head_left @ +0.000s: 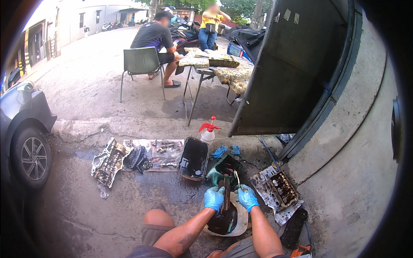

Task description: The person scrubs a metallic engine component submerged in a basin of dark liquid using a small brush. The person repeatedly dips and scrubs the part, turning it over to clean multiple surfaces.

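A person crouches on an oil-stained concrete floor [86, 215], both hands in blue gloves over a pale shallow basin [241, 221] between the knees. The basin holds dark liquid. The left hand [214, 198] has its grip closed around a dark, flat engine part [224, 193] held upright over the basin. The right hand [247, 197] pinches a thin brush [237, 178] whose handle rises behind the part.

Just beyond the basin lies a green container [221, 170] on its side; what is in it cannot be made out. To its left sits a black oil pan [193, 159], open side up, its inside dark and glossy. A white spray bottle with a red trigger [208, 131] stands behind the pan. Further left, small metal parts lie on a flat sheet [165, 154], beside a camshaft housing [108, 162]. To the right of the hands, a cylinder head [282, 188] rests on newspaper. In the background, a person sits on a green chair [142, 62] at a folding table [232, 71].
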{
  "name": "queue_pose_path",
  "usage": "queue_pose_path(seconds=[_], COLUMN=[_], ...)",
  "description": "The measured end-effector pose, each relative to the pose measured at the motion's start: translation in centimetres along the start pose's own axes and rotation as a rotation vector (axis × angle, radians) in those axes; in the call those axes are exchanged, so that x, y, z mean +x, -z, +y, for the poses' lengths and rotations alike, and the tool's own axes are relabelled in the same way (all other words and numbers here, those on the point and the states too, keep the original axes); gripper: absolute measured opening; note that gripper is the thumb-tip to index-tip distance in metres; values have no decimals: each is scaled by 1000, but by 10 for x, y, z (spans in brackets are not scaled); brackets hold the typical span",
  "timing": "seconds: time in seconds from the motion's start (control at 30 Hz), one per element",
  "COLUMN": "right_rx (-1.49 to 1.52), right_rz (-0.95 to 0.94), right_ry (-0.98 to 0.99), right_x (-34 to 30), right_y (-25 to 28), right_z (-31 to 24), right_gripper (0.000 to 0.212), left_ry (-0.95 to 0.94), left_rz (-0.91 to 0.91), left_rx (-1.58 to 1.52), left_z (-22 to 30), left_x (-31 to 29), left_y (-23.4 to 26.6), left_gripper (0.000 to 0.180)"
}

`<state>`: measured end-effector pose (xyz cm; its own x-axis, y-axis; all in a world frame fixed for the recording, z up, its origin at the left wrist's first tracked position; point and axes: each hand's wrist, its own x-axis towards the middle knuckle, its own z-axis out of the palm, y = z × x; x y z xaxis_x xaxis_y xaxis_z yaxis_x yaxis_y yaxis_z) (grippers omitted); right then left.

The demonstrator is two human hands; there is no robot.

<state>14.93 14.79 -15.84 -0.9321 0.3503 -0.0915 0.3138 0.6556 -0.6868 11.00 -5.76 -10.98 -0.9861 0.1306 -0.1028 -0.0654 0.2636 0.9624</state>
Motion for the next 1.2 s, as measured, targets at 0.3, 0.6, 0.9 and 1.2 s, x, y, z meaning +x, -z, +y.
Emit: queue_pose_path(seconds=[0.3, 0.6, 0.9, 1.2], right_rx=[21, 11, 49, 49], right_rz=[-26, -13, -14, 0], right_ry=[-30, -15, -18, -5], right_x=[0, -5, -7, -2], right_y=[0, 3, 4, 5], right_z=[-3, -12, -15, -4], right_gripper=[22, 22, 23, 25], left_ry=[-44, -22, 24, -24], left_rz=[88, 53, -37, 24], left_rx=[30, -2, -12, -34], left_z=[-7, 4, -9, -8], left_x=[-1, -6, 2, -1], left_y=[-5, 1, -1, -7], left_gripper=[35, 33, 37, 32])
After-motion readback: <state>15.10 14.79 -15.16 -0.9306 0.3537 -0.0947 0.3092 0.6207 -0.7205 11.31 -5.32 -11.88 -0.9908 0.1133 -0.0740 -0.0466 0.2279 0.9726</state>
